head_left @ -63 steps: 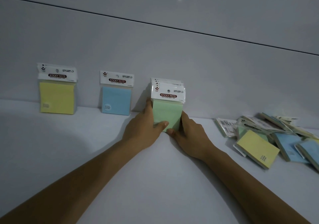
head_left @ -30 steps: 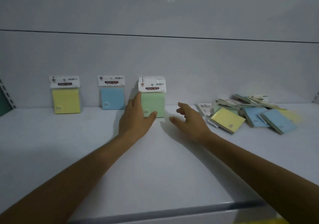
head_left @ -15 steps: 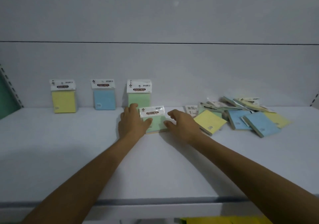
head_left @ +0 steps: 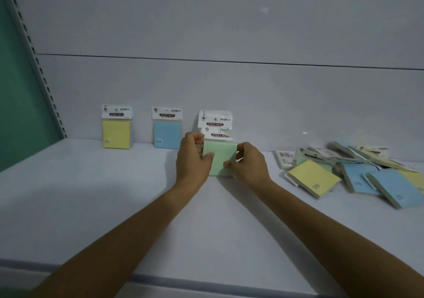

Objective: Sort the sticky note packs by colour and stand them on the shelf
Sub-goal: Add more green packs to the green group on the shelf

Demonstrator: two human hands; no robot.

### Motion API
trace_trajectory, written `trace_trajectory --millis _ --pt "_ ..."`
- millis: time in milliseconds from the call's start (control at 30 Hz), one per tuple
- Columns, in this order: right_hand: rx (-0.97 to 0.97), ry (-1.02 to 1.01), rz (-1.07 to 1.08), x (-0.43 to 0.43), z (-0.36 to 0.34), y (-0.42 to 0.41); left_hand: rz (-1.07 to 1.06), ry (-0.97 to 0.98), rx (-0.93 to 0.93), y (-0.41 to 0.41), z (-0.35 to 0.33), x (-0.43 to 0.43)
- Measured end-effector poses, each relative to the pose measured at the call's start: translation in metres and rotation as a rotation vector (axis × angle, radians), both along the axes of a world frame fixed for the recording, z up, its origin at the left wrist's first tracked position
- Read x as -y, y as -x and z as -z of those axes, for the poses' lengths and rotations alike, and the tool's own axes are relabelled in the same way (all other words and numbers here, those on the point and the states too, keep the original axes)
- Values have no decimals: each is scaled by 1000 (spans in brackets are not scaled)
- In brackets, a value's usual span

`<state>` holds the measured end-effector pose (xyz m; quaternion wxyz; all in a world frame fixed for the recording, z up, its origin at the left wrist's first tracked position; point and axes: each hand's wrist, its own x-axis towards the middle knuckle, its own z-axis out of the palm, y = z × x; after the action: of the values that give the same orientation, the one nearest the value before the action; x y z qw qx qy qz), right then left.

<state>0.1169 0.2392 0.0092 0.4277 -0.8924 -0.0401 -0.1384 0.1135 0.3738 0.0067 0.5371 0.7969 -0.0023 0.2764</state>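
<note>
Fingers [head_left: 243,148] of the left hand [head_left: 193,160] and right hand [head_left: 251,163] pinch a green sticky note pack [head_left: 220,160] by its side edges, upright, just in front of the standing green packs [head_left: 214,120] at the back of the shelf [head_left: 91,194]. Best set its bottom edge down squarely, leaning flush against them. A blue pack [head_left: 167,129] and a yellow pack [head_left: 116,130] stand to the left. A loose pile [head_left: 358,174] lies well right, out of the way.

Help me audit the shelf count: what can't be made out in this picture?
- Head view: how many packs stand in the green row; the held green pack, left hand and right hand cover most of it.
- Head view: number in the loose pile; packs overlap and the right edge cuts it.
- Head view: small print on the yellow pack and blue pack; too small, blurred.
</note>
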Motion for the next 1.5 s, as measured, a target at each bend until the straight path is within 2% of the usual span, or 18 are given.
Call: trace_trajectory --millis 133,300,367,500,767,1067,1500 --pt "-10 31 39 -12 8 -15 18 -98 -45 -22 2 -21" --pt "25 98 68 -17 11 -32 12 -606 -212 -40 19 -36" --pt "64 111 75 -17 15 -37 55 -743 -265 -44 25 -35" --pt "61 107 100 -15 22 -45 68 -766 -232 -48 29 -36" --pt "85 277 45 -16 25 -47 81 -785 -199 -52 34 -38" --pt "119 173 53 -14 27 -51 73 -737 -184 -54 35 -36" --pt "19 1 3 -9 11 -21 51 -697 -246 -30 16 -34"
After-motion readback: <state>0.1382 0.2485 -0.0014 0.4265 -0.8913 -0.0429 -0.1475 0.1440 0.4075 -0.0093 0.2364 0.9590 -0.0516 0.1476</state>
